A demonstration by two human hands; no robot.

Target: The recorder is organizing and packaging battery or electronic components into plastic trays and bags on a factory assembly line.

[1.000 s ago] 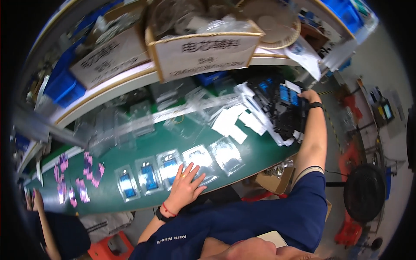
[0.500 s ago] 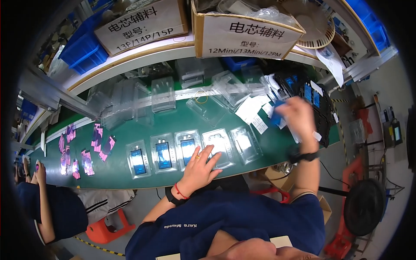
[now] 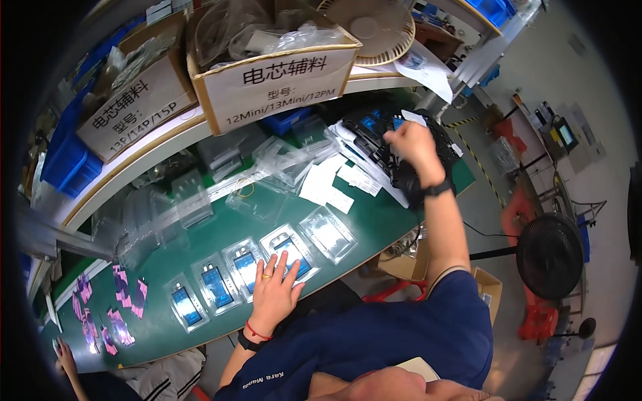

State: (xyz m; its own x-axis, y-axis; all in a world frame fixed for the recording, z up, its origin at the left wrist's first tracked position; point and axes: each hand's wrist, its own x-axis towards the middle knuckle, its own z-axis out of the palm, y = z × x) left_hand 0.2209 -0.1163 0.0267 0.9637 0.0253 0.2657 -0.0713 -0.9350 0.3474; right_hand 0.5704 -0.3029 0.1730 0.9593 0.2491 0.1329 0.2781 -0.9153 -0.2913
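My left hand (image 3: 275,294) lies palm down with its fingers spread, fingertips over the fourth clear plastic tray (image 3: 269,235) and the blue phone battery (image 3: 298,266) in it. Three more trays to the left each hold such a battery (image 3: 215,289). To the right, a fifth clear tray (image 3: 329,234) shows no battery. My right hand (image 3: 414,147) is over the far-right stack of black trays (image 3: 374,144), fingers curled together. Whatever is between those fingers cannot be made out. Blue batteries (image 3: 369,121) show in the black stack.
White paper slips (image 3: 324,184) lie left of the stack. Empty clear trays (image 3: 144,220) are piled along the back, below a shelf with a labelled cardboard box (image 3: 274,90). Pink-purple film pieces (image 3: 120,327) lie at left, near another person's hand (image 3: 65,357). A black fan (image 3: 552,256) stands right.
The view has turned and shifted right. My right hand has moved from beside the paper slips to over the black trays. The fourth tray, bright with glare before, now shows a blue battery.
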